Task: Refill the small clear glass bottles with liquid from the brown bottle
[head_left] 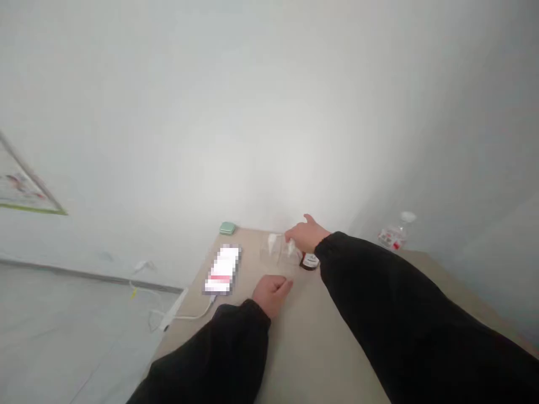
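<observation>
My left hand (273,295) rests on the table, closed with its fingers curled; any object inside it is hidden. At the table's far side, my right hand (307,234) reaches over a clear container (278,261) with two sections. Its fingertips come together at a white, cotton-like piece (291,246) in the right section, one other finger raised. Whether they grip that piece cannot be made out. A second white piece (272,241) lies in the left section. Partly hidden under my right wrist is a dark brown bottle (309,262) with a white label.
The beige table (324,336) meets a white wall. On its left lie a phone (223,270) with a lit, blurred screen, a white charging cable (193,317) and a small green case (227,228). A clear bottle (396,231) with a white cap stands tilted in view beyond my right arm.
</observation>
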A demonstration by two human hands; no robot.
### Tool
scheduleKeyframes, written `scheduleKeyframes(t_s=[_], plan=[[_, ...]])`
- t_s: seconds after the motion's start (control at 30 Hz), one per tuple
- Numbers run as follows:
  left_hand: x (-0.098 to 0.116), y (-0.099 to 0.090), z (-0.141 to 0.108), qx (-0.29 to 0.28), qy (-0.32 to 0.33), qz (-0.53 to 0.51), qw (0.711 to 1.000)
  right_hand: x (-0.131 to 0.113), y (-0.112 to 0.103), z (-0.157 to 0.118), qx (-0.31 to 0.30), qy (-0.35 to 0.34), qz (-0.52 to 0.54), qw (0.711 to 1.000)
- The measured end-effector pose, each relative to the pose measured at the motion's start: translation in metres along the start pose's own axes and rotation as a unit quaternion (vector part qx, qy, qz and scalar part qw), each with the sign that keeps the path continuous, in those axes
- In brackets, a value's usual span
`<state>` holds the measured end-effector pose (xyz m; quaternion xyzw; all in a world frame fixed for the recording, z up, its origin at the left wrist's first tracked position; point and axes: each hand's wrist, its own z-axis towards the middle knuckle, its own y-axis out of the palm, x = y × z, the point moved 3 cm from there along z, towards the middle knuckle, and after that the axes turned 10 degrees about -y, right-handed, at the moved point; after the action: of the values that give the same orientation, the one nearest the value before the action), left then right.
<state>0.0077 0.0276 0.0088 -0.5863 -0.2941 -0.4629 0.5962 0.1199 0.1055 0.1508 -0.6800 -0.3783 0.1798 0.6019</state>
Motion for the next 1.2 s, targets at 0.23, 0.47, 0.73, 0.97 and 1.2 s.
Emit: scheduleKeyframes(t_s=[0.23, 0.47, 0.73, 0.97, 1.2], plan=[[0.007, -0.009, -0.015, 0.037, 0.058, 0.016, 0.997, -0.018, -0.027, -0.045, 0.072, -0.01, 0.011, 0.997], [0.018, -0.001, -0.021, 0.107, 0.133, 0.007, 0.985, -0.033, 0.0, -0.101, 0.161, -0.026, 0.1, 0.982], [0.016, 0.022, -0.012, -0.068, 0.027, -0.025, 0.997, -0.044, 0.075, -0.107, 0.287, -0.051, 0.396, 0.87], [0.027, 0.027, -0.006, -0.025, 0.063, -0.012, 0.998, -0.045, 0.134, -0.089, 0.422, 0.037, 0.599, 0.68], [0.037, 0.035, -0.006, -0.026, 0.095, 0.004, 0.995, -0.047, 0.156, -0.082, 0.436, 0.092, 0.684, 0.578]])
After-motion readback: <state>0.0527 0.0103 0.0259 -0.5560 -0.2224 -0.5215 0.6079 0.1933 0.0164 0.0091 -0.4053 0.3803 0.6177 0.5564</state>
